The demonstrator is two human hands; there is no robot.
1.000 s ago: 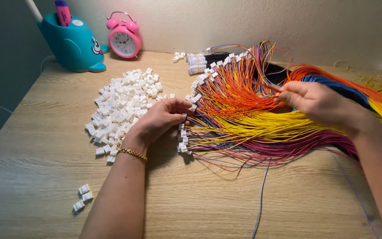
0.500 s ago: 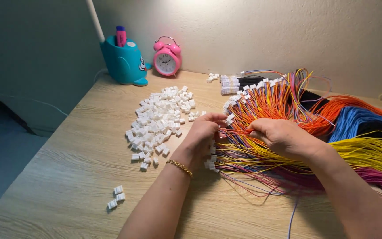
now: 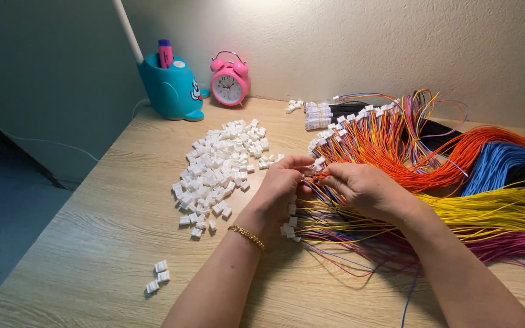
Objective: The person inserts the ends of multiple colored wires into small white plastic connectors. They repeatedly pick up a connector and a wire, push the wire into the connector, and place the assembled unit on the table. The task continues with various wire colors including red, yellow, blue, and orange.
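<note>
Since a moment ago both hands have drawn closer together at the middle of the frame, and the view has swung so the pile of plugs sits more to the left.

Nearest to me, at the lower left, three loose white plugs lie apart from the rest on the wooden bench. My left hand, with a gold bracelet at the wrist, is curled, its fingertips pinched together just where the wire ends meet. My right hand faces it, fingers pressed on the tip of an orange wire; the two hands almost touch. Whether a plug sits between my left fingertips I cannot tell.

Under and to the right of my hands spread the wires: yellow wires run to the right edge, purple wires below them, orange wires fan up behind my right hand, and blue wires lie at the far right. Some wire ends carry small white plugs.

Left of my left hand sits the big pile of white plugs.

At the back, against the wall, stand a teal pen holder at the upper left and a pink alarm clock just beside it.
</note>
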